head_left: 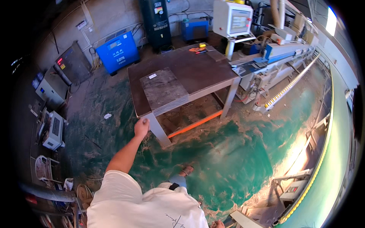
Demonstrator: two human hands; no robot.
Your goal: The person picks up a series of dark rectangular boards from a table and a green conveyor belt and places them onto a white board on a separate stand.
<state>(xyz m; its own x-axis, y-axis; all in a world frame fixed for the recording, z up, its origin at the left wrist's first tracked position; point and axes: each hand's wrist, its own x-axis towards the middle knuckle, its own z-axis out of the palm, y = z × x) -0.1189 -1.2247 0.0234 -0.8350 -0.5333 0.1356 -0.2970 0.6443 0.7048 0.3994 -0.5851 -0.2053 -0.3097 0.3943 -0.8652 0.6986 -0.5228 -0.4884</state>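
Observation:
My left hand (141,127) is stretched forward with its fingers curled into a fist, and nothing shows in it. It hovers just in front of the near corner of a brown work table (201,70), close to the top of the grey table leg (157,131). A grey flat board (163,89) lies on the near end of the table. Only a sliver of my right hand (218,224) shows at the bottom edge, too little to tell its state. My sandalled foot (186,170) stands on the green floor.
Small orange tools (197,49) lie at the table's far end. An orange bar (194,124) runs under the table. A blue box machine (117,51) stands at the back left, and a long machine (289,49) with a screen panel (232,19) at the right.

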